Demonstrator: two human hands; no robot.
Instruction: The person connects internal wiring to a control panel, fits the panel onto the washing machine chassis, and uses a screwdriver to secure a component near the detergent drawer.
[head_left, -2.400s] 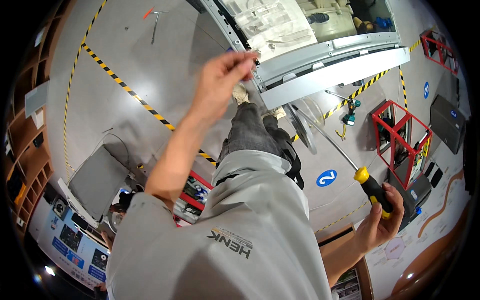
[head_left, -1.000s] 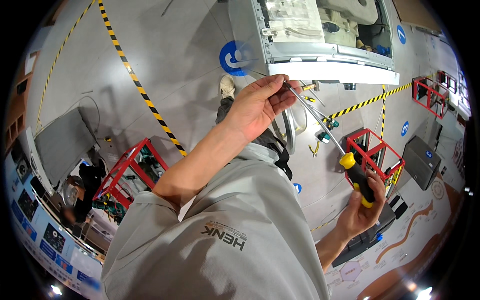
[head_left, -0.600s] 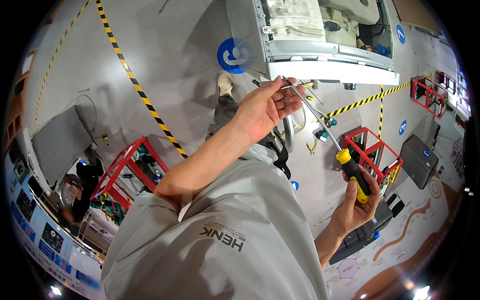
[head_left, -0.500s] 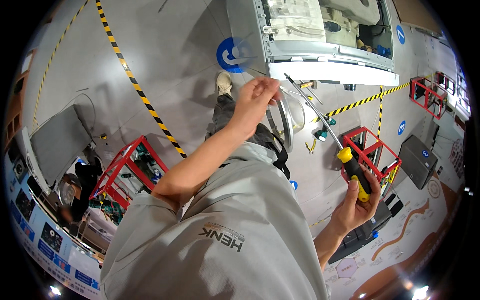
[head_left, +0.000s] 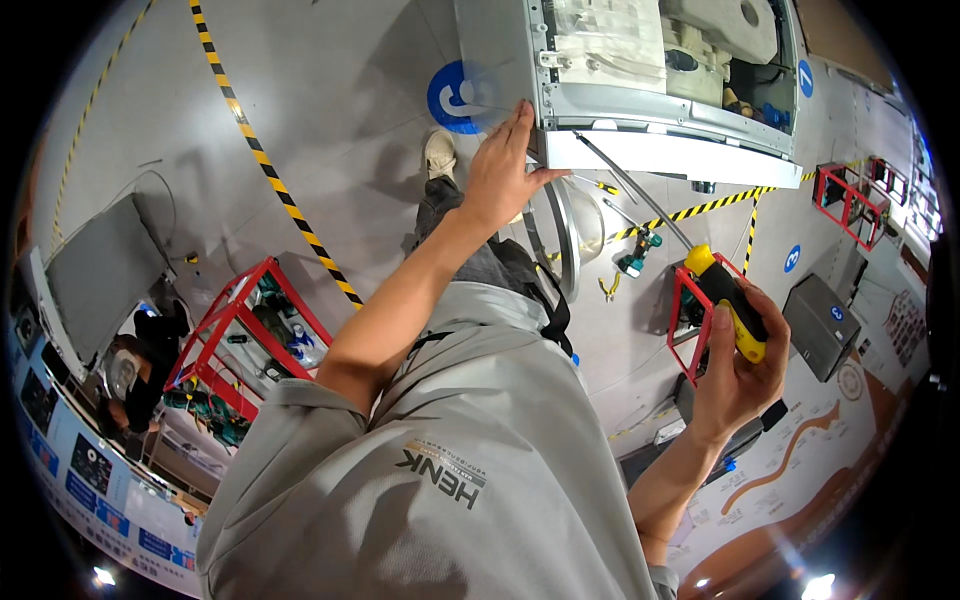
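Observation:
A front-loading washing machine [head_left: 690, 148] stands ahead of me with its top uncovered, showing the inner parts. Against its near left corner lies my left hand [head_left: 503, 172], fingers stretched out along the side and thumb apart over the front. My right hand [head_left: 745, 350] is wrapped round the yellow and black handle of a long screwdriver [head_left: 728, 300]. The shaft slants forward and left, its tip by the upper edge of the white front panel. Below the left hand hangs the round door [head_left: 568, 240], swung out, with a clear bowl.
On the floor right of the door lie a cordless drill [head_left: 638, 254], yellow pliers [head_left: 609, 289] and a smaller screwdriver [head_left: 597, 184]. Red-framed carts [head_left: 235, 320] stand at both sides. Another person [head_left: 150, 365] is at the far left. Striped tape [head_left: 262, 150] marks the floor.
My left hand has gone from loosely curled fingers in front of the machine to outstretched fingers on its corner. My right hand has moved up and right with the screwdriver.

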